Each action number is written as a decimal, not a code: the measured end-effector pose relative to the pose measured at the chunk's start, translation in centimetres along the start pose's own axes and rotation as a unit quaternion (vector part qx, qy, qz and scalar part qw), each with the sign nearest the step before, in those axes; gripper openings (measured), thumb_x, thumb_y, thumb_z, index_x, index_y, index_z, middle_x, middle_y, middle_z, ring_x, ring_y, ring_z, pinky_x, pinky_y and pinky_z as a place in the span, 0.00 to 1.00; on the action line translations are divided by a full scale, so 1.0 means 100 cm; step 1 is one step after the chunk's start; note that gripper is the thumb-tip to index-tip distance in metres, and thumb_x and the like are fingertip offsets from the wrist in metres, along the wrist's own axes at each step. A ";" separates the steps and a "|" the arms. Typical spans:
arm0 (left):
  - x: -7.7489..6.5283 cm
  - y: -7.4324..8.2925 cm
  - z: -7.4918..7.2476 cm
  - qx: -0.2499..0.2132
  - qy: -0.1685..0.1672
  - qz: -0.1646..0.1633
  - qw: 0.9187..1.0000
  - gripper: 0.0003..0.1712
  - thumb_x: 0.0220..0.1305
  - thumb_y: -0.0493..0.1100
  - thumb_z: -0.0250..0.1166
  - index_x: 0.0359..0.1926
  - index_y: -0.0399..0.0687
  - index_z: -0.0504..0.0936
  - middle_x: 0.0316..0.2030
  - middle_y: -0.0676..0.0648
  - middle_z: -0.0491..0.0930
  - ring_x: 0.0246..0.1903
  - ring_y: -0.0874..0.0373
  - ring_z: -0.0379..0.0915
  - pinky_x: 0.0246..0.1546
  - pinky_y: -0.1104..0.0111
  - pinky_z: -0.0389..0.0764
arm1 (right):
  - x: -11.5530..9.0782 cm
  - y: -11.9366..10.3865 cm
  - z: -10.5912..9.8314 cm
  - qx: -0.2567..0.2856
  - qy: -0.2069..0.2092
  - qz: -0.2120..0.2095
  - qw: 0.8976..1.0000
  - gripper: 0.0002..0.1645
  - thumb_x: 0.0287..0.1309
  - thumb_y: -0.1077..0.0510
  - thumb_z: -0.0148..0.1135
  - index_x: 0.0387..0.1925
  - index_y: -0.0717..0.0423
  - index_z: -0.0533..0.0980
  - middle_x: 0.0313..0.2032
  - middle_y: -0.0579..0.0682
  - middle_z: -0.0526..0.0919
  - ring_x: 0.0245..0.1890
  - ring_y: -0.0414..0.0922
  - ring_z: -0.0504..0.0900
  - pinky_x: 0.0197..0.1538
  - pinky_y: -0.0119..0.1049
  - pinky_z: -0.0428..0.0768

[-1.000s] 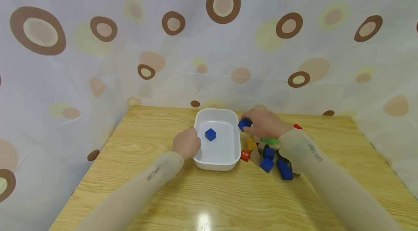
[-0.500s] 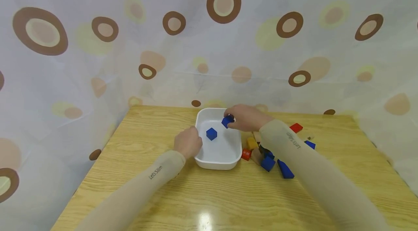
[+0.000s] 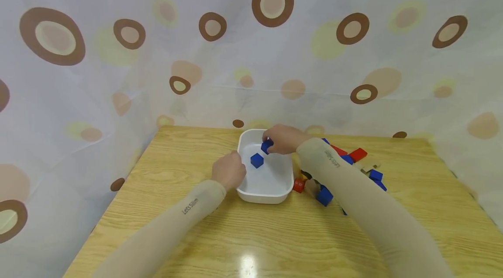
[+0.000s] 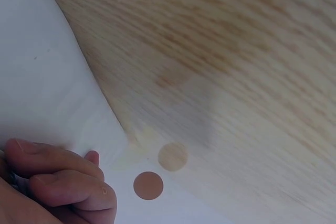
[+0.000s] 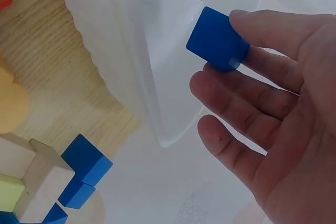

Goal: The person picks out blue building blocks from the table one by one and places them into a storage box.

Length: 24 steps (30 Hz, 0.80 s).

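Note:
A white plastic container [image 3: 264, 198] stands on the wooden table. My left hand [image 3: 229, 170] holds its left side, fist overlapping the rim. In the left wrist view, the curled fingers [image 4: 73, 182] lie against the container's white wall; the thumb's grip is hidden. Over the container's inside, my right hand [image 3: 284, 139] pinches a blue cube [image 5: 218, 39] between thumb and fingers, the lower fingers spread loosely. Another blue cube [image 3: 257, 160] lies on the container floor, just left of the held one.
Right of the container lies a loose pile of blocks, partly hidden under my right forearm: a red block [image 3: 298, 185], a blue cube [image 3: 324, 195], a long red block [image 3: 358, 155] and a yellow piece [image 5: 11, 103]. A patterned cloth [image 3: 220, 108] hangs behind the table.
My right hand has carried the blue cube leftward, from outside the right rim to above the container's inside. The left hand has kept its place at the left rim.

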State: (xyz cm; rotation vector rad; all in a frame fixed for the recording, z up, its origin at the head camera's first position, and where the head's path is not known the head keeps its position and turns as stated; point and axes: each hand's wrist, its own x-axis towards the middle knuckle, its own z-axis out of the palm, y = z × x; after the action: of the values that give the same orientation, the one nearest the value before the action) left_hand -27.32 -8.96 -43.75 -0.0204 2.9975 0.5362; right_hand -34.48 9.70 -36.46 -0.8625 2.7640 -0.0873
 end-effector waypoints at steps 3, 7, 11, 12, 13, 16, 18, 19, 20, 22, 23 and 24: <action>0.000 0.000 0.001 -0.005 -0.002 0.002 1.000 0.19 0.71 0.44 0.58 0.54 0.34 0.76 0.32 0.46 0.78 0.30 0.55 0.76 0.32 0.64 0.82 | 0.004 0.000 0.003 -0.007 -0.013 0.011 1.000 0.22 0.62 0.52 0.68 0.56 0.51 0.80 0.50 0.49 0.85 0.47 0.47 0.80 0.61 0.46 0.79; 0.000 0.001 0.002 -0.007 -0.005 0.003 1.000 0.20 0.70 0.44 0.58 0.55 0.33 0.75 0.32 0.45 0.78 0.30 0.55 0.76 0.32 0.64 0.81 | 0.010 0.000 0.007 -0.021 -0.027 0.032 0.999 0.21 0.62 0.53 0.69 0.56 0.51 0.80 0.48 0.48 0.85 0.45 0.46 0.80 0.59 0.45 0.80; -0.002 0.002 0.001 -0.001 -0.008 -0.001 1.000 0.21 0.71 0.45 0.58 0.56 0.33 0.75 0.33 0.45 0.78 0.30 0.55 0.76 0.33 0.64 0.81 | 0.015 -0.003 0.011 -0.031 -0.036 0.043 0.998 0.21 0.62 0.53 0.69 0.56 0.50 0.80 0.48 0.47 0.85 0.44 0.45 0.79 0.58 0.44 0.80; -0.002 0.003 0.001 0.001 -0.008 -0.003 1.000 0.21 0.71 0.45 0.58 0.56 0.34 0.75 0.34 0.45 0.78 0.30 0.55 0.76 0.33 0.64 0.82 | 0.016 -0.003 0.012 -0.031 -0.037 0.045 0.998 0.20 0.62 0.53 0.69 0.55 0.50 0.80 0.48 0.47 0.85 0.44 0.45 0.79 0.58 0.45 0.80; -0.003 0.003 0.000 -0.001 -0.010 -0.005 1.000 0.21 0.71 0.45 0.58 0.57 0.34 0.75 0.34 0.45 0.78 0.30 0.55 0.76 0.33 0.64 0.82 | 0.017 -0.004 0.013 -0.029 -0.039 0.046 0.998 0.21 0.62 0.53 0.69 0.56 0.49 0.80 0.47 0.47 0.85 0.44 0.46 0.79 0.59 0.45 0.80; -0.003 0.003 -0.001 0.003 -0.007 -0.008 1.000 0.21 0.71 0.45 0.58 0.57 0.34 0.74 0.34 0.45 0.78 0.31 0.55 0.77 0.34 0.63 0.82 | 0.019 -0.005 0.015 -0.025 -0.040 0.052 0.998 0.21 0.61 0.53 0.69 0.56 0.48 0.80 0.47 0.47 0.85 0.44 0.46 0.79 0.60 0.46 0.80; -0.003 0.003 -0.002 0.006 -0.004 -0.007 1.000 0.21 0.71 0.45 0.58 0.57 0.34 0.74 0.34 0.45 0.79 0.31 0.54 0.77 0.35 0.62 0.82 | 0.020 -0.004 0.016 -0.021 -0.041 0.055 0.997 0.22 0.61 0.53 0.70 0.57 0.48 0.80 0.47 0.46 0.85 0.44 0.45 0.79 0.59 0.46 0.80; -0.003 0.003 -0.002 0.004 -0.003 -0.008 1.000 0.21 0.71 0.45 0.58 0.57 0.34 0.74 0.34 0.45 0.79 0.31 0.54 0.77 0.36 0.62 0.83 | 0.020 -0.004 0.016 -0.019 -0.041 0.056 0.997 0.23 0.61 0.53 0.69 0.58 0.48 0.80 0.47 0.46 0.85 0.44 0.45 0.79 0.59 0.45 0.80; -0.003 0.003 -0.002 0.005 -0.002 -0.008 1.000 0.21 0.71 0.45 0.58 0.56 0.34 0.75 0.34 0.45 0.79 0.31 0.54 0.77 0.36 0.62 0.83 | 0.020 -0.002 0.016 -0.018 -0.039 0.055 0.998 0.23 0.61 0.53 0.69 0.58 0.48 0.79 0.47 0.46 0.85 0.44 0.45 0.80 0.58 0.45 0.80; -0.003 0.002 -0.002 0.003 0.000 -0.007 1.000 0.20 0.71 0.45 0.58 0.55 0.35 0.75 0.34 0.45 0.79 0.32 0.54 0.77 0.37 0.61 0.83 | 0.020 0.000 0.015 -0.011 -0.035 0.054 0.998 0.23 0.62 0.53 0.69 0.58 0.47 0.79 0.46 0.46 0.84 0.43 0.45 0.80 0.56 0.44 0.81; -0.003 0.002 -0.002 0.001 0.001 -0.007 1.000 0.19 0.71 0.45 0.58 0.55 0.35 0.75 0.34 0.45 0.79 0.32 0.54 0.77 0.37 0.61 0.83 | 0.019 0.002 0.015 -0.008 -0.032 0.050 0.998 0.23 0.62 0.53 0.68 0.59 0.48 0.79 0.45 0.46 0.84 0.43 0.46 0.80 0.54 0.44 0.81; -0.002 0.002 -0.001 0.000 0.001 -0.007 1.000 0.19 0.71 0.45 0.58 0.54 0.35 0.76 0.34 0.45 0.79 0.32 0.54 0.77 0.37 0.61 0.83 | 0.019 0.004 0.014 -0.005 -0.028 0.047 0.999 0.22 0.62 0.53 0.68 0.58 0.47 0.79 0.44 0.47 0.84 0.43 0.46 0.80 0.53 0.43 0.82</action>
State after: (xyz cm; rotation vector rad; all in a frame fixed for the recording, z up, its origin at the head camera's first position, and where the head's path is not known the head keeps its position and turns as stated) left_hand -27.11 -8.83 -43.53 -0.0422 2.9958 0.5363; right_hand -35.83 8.97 -38.32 -0.7254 2.7496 -0.0325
